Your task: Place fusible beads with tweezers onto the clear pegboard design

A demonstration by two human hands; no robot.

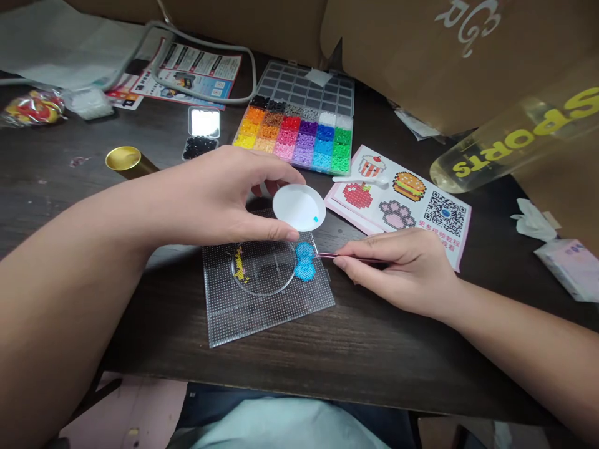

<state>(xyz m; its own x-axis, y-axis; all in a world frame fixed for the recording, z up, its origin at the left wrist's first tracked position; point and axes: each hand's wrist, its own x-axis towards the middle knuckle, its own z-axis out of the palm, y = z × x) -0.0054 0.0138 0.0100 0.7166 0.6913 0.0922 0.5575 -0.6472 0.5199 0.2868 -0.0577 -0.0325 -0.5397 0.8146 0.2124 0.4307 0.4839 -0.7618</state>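
Observation:
My left hand (243, 196) grips a small white dish (296, 202) by its edge, tilted above the pegboard. A few blue beads (316, 219) lie in the dish. Between the fingers of my right hand (402, 268) is a pair of tweezers (358, 257), its tip at a patch of blue beads (305, 265) on the right side of the clear pegboard (271, 321). A round clear dish (264, 293) rests on the board, with yellow beads (239, 265) at its left side. My left hand hides the board's far part.
Behind stands an open compartment box of coloured beads (299, 134). A pattern sheet (393, 206) with a white spoon (365, 181) lies to the right. A gold cylinder (128, 161), a small case of black beads (200, 147) and a clear bottle (496, 153) are nearby.

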